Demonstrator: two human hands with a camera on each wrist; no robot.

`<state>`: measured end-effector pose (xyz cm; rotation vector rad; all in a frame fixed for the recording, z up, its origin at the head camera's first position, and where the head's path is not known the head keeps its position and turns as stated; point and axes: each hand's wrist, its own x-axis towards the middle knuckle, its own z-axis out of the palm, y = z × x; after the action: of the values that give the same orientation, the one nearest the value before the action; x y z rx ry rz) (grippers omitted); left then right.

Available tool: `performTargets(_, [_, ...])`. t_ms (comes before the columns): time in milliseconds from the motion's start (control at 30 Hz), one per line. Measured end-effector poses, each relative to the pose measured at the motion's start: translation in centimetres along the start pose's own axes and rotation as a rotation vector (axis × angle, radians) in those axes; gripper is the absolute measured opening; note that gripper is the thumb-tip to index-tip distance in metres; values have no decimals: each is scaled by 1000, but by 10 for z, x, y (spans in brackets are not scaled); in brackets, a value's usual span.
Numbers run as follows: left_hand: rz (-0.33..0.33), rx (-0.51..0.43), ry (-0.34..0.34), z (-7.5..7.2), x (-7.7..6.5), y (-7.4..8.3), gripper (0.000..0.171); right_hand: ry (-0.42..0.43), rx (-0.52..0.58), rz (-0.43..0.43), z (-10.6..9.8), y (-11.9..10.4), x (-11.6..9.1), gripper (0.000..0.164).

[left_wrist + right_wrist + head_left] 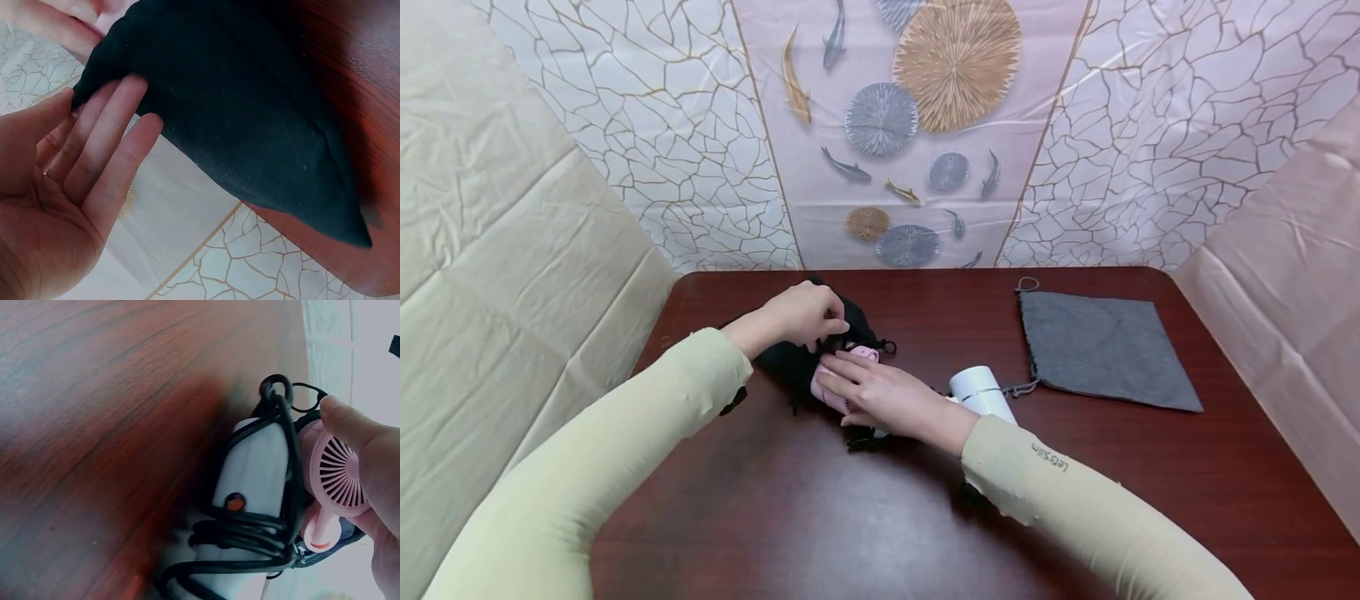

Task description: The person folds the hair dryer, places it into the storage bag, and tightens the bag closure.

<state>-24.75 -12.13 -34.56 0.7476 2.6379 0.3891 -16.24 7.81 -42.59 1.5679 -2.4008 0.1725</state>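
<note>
My left hand [805, 315] pinches the edge of a black drawstring bag [219, 119] between thumb and forefinger, its other fingers extended along the cloth. A pink appliance with a round slatted grille [337, 472] lies at the bag's mouth, partly covered by the black cloth. My right hand [891, 396] holds this pink appliance, its fingers laid across the top and its thumb at the near side. Close beside it lies a white appliance [253, 469] with a black cord [240, 531] wound around it. Its white cylindrical end [981, 390] shows beyond my right wrist.
A grey drawstring pouch [1105, 350] lies flat on the right side of the dark red wooden table [820, 525]. Patterned cloth [880, 208] hangs behind the table's far edge, with plain cloth walls [542, 233] at both sides.
</note>
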Motion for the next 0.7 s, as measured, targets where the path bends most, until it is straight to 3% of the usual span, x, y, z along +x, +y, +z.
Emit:
performTargets(333, [-33, -44, 10, 2, -3, -6, 21, 19, 48, 33, 15, 0, -5, 72])
performTargets(700, [-69, -53, 7, 6, 0, -9, 23, -41, 105, 87, 25, 3, -12, 71])
